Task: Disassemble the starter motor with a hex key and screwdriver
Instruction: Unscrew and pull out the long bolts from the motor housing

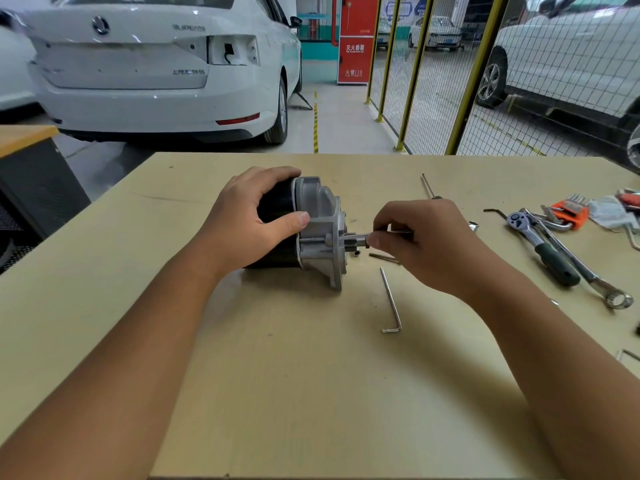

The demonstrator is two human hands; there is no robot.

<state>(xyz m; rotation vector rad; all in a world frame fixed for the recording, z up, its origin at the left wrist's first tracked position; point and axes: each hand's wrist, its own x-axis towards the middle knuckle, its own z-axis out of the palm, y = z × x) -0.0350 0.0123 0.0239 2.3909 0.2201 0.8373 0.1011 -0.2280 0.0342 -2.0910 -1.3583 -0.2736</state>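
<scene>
The starter motor [317,216] lies on its side in the middle of the wooden table [277,375], black body to the left, grey cast housing to the right. My left hand [249,216] wraps over the black body, thumb on the housing. My right hand [426,244] pinches a thin hex key [401,232] held level against the housing's right face. A second hex key [391,301] lies loose in front of the motor. A thin-shafted screwdriver [428,186] lies behind my right hand, its handle mostly hidden.
At the right of the table lie a ratchet with a green grip [543,251], a ring spanner [588,275], an orange hex key set [569,213] and a small black hex key [495,213]. A white car and a yellow mesh fence stand beyond the table's far edge.
</scene>
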